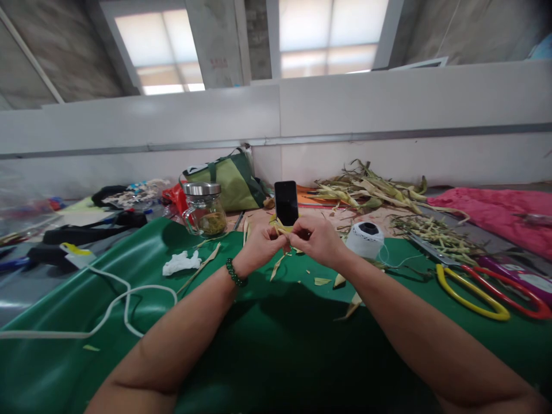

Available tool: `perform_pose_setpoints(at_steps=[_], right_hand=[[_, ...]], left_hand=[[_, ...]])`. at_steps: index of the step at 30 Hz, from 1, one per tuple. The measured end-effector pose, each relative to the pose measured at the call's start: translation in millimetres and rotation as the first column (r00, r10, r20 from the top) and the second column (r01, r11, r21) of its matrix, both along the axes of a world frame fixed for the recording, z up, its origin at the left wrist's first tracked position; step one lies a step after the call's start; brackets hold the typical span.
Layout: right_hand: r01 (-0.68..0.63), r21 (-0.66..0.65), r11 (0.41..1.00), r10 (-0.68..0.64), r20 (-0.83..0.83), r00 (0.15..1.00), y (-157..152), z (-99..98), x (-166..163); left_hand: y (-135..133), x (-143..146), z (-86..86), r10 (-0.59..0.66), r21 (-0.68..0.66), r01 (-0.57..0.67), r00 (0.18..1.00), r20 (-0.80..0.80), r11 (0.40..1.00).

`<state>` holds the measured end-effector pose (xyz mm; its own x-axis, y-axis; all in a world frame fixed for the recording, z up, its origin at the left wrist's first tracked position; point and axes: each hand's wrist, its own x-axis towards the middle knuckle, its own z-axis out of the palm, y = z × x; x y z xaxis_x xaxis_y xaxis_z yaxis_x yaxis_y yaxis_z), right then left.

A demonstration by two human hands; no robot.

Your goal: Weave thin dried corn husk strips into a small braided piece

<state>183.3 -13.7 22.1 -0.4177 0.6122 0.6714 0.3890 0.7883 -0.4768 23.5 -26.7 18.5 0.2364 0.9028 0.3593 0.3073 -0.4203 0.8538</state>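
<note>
Over the green mat, my left hand and my right hand meet in front of me. Their fingertips pinch a pale corn husk strip, partly hidden by the fingers. A green bead bracelet circles my left wrist. Just behind the hands a dark-screened phone stands upright. Below them lie small husk scraps. To the right of my right hand is a white thread spool, its loose thread trailing over the mat.
Scissors with yellow and red handles lie at right, near trimmed husk pieces. A husk pile is behind. At left are a lidded glass jar, a green bag, crumpled tissue and a white cable.
</note>
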Motion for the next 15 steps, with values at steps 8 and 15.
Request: perform_pose_setpoints(at_steps=[8,15], right_hand=[[-0.084,-0.062,0.995,0.081,-0.055,0.995,0,-8.8,-2],[-0.178,0.005,0.984,0.178,0.047,0.983,-3,3.4,7]], left_hand=[[-7,9,-6.6,0.081,0.176,-0.042,0.972,-0.220,0.983],[-8,7,-11.6,0.179,0.285,-0.051,0.878,-0.445,0.957]])
